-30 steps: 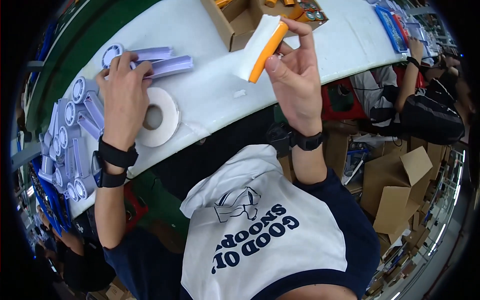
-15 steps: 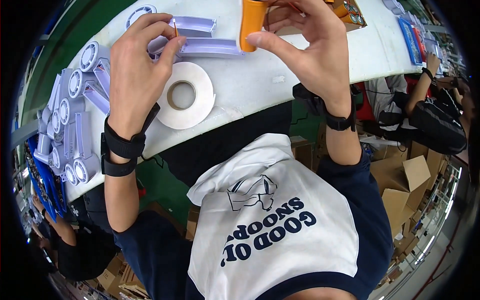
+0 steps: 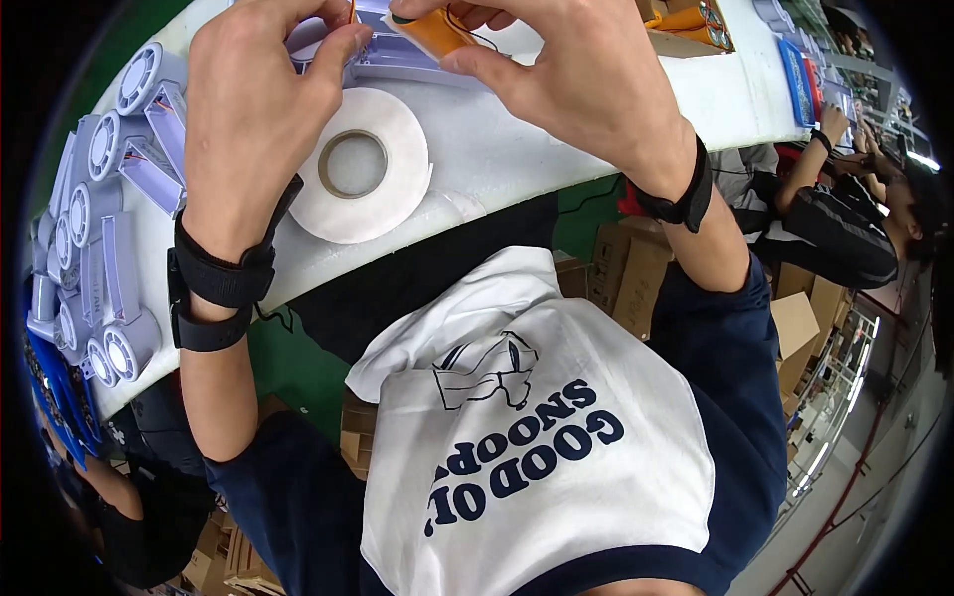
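Observation:
Between the thumb and fingers of my right hand (image 3: pixel 581 84) is an orange battery (image 3: pixel 433 36), tilted, with a white strip along its lower side and thin dark wires trailing from it. It hangs just over a lilac plastic fan housing (image 3: pixel 402 62), whose open handle part faces up. My left hand (image 3: pixel 258 104) is closed at the housing's left end, its thumb and fingers pinching a thin orange wire (image 3: pixel 353 12). The fingertips of both hands are partly cut off by the top edge. Below the housing, beside my left thumb, lies a roll of white tape (image 3: pixel 402 194).
Several lilac fan housings (image 3: pixel 94 214) are heaped along the table's left side. At the back right stands a cardboard box (image 3: pixel 686 48) of orange batteries, with a blue tray (image 3: pixel 793 81) farther right. Other people (image 3: pixel 835 214) work beyond the right edge. Cardboard boxes (image 3: pixel 628 278) stand below the table.
My right hand has moved left and tipped the battery from upright to slanted, bringing it over the housing beside my left hand. My left hand keeps its pinch on the wire.

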### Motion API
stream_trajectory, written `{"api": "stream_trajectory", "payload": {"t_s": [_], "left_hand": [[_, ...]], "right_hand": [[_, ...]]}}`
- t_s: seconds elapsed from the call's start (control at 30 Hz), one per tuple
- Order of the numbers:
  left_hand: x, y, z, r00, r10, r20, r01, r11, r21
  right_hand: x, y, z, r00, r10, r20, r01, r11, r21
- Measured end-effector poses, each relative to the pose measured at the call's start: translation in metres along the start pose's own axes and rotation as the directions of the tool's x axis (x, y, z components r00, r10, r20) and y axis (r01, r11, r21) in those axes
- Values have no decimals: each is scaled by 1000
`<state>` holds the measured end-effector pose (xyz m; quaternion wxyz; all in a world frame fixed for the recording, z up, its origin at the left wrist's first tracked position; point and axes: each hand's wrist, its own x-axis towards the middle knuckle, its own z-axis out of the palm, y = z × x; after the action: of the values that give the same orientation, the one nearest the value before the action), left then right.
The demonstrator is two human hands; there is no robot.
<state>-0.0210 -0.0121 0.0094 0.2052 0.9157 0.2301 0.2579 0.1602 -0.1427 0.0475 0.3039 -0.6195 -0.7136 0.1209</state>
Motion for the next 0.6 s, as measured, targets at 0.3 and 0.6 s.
{"api": "stream_trajectory", "payload": {"t_s": [0.3, 0.6], "left_hand": [[7, 32, 3, 992, -50, -114, 46, 998, -36], [2, 27, 5, 991, -85, -102, 76, 993, -90]], "right_hand": [[2, -5, 7, 970, 122, 208, -97, 987, -127], [6, 0, 17, 942, 301, 147, -300, 953, -28]]}}
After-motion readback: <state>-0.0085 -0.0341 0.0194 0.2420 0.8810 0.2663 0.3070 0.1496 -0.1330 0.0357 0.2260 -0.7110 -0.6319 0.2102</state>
